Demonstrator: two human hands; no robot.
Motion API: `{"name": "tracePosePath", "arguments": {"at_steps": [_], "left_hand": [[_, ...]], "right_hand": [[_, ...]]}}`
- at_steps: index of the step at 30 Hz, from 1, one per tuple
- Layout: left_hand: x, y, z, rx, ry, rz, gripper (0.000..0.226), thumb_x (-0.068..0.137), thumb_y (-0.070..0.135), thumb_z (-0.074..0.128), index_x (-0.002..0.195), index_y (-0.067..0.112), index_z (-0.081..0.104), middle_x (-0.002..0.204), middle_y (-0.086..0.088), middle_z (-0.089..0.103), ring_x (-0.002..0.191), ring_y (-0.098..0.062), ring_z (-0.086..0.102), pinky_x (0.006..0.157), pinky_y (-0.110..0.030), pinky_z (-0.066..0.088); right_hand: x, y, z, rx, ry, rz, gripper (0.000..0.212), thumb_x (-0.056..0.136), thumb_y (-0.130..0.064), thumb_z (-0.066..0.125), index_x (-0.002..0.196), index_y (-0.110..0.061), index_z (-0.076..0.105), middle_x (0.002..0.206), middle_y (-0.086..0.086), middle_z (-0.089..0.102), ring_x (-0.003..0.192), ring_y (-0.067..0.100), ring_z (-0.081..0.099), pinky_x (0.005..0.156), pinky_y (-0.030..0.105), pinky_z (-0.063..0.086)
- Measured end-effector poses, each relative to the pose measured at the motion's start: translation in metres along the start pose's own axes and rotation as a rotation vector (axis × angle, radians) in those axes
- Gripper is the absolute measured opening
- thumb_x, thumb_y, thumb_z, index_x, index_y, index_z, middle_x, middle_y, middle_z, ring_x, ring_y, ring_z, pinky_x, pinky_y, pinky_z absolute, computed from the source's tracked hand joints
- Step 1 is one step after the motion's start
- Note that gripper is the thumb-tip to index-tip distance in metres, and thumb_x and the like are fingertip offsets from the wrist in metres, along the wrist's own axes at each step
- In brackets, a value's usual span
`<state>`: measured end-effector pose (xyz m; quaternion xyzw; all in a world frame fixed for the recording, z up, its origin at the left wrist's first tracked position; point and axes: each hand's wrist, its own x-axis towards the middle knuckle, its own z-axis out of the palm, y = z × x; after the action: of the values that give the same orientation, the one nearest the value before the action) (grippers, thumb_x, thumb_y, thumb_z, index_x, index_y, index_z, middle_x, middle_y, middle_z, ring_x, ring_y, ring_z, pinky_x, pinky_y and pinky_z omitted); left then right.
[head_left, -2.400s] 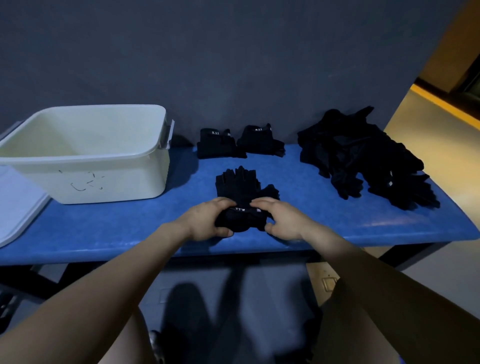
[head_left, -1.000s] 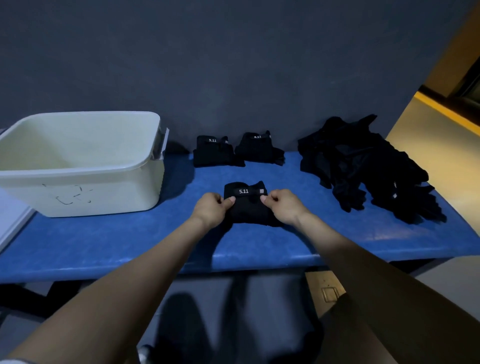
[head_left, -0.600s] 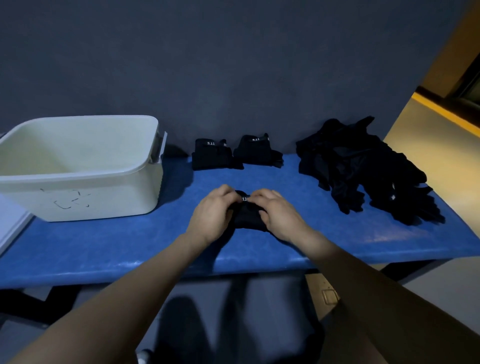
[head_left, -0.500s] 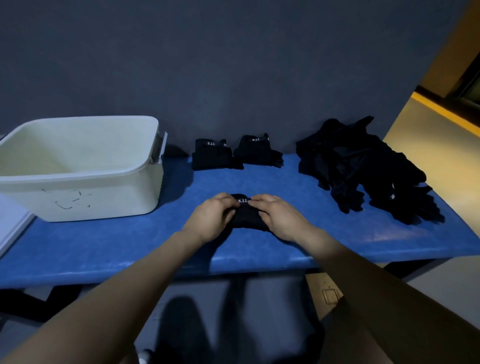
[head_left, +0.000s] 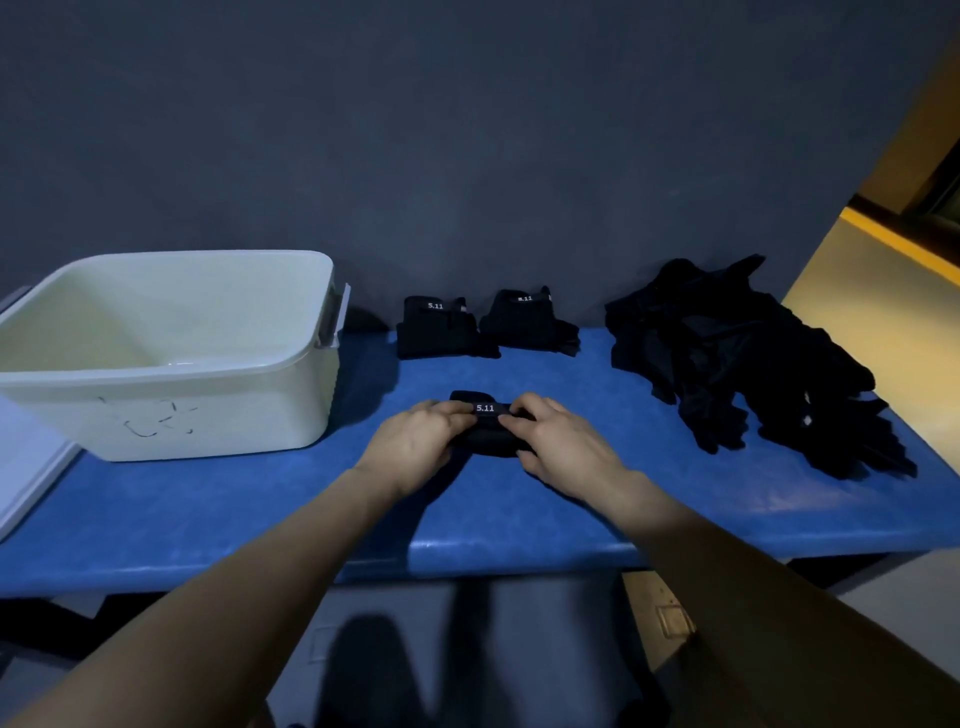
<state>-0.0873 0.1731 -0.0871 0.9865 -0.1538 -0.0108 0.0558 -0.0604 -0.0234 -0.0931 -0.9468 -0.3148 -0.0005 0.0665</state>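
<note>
A folded pair of black gloves (head_left: 487, 434) with a white "5.11" label lies in the middle of the blue table (head_left: 208, 509). My left hand (head_left: 415, 447) grips its left side, fingers curled over the top edge. On the bundle's right side my right hand (head_left: 558, 441) holds it the same way, thumb at the near edge. Two more folded glove bundles (head_left: 439, 328) (head_left: 527, 322) lie side by side at the back, against the wall.
An empty white plastic tub (head_left: 171, 364) stands at the left of the table. A loose heap of black gloves (head_left: 748, 364) covers the right end. A pale flat sheet (head_left: 26, 467) lies at the far left edge. A dark wall is right behind the table.
The flat pair of gloves was folded away from me into a compact bundle. Both hands then closed in over it and now hold its two sides.
</note>
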Motion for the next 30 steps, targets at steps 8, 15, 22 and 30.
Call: {"name": "tracePosePath", "arguments": {"at_steps": [8,15,22,30], "left_hand": [[0.02,-0.043,0.002,0.057,0.172,-0.076,0.046,0.096,0.013,0.04,0.14,0.022,0.042,0.15,0.005,0.037,0.142,-0.014,0.027,0.116,-0.027,0.011],[0.03,-0.053,0.003,-0.172,0.153,-0.209,0.054,0.084,0.007,0.052,0.135,0.024,0.045,0.134,0.001,0.053,0.117,-0.023,0.053,0.09,-0.032,0.044],[0.047,-0.053,-0.021,-0.286,0.324,-0.3,0.046,0.083,0.003,0.053,0.121,0.027,0.061,0.116,-0.006,0.066,0.106,-0.03,0.061,0.087,-0.036,0.048],[0.091,-0.05,-0.057,-0.319,0.674,-0.319,0.043,0.082,-0.002,0.053,0.118,0.019,0.065,0.124,0.002,0.064,0.111,-0.017,0.06,0.087,-0.018,0.04]], "right_hand": [[0.059,-0.017,-0.003,-0.101,0.021,-0.046,0.044,0.097,-0.011,0.039,0.141,-0.013,0.038,0.14,0.004,0.042,0.125,0.024,0.043,0.09,0.04,0.049],[0.086,-0.017,0.005,-0.019,0.001,-0.054,0.05,0.091,-0.015,0.049,0.139,-0.012,0.036,0.139,0.005,0.044,0.127,0.024,0.042,0.097,0.038,0.044],[0.104,-0.012,-0.017,-0.086,0.144,-0.05,0.032,0.092,-0.01,0.043,0.122,-0.011,0.054,0.115,0.006,0.061,0.107,0.026,0.055,0.084,0.039,0.048],[0.149,0.012,-0.05,-0.022,0.466,-0.115,0.043,0.058,0.007,0.078,0.099,-0.004,0.072,0.097,0.01,0.073,0.086,0.028,0.07,0.065,0.037,0.06]]}}
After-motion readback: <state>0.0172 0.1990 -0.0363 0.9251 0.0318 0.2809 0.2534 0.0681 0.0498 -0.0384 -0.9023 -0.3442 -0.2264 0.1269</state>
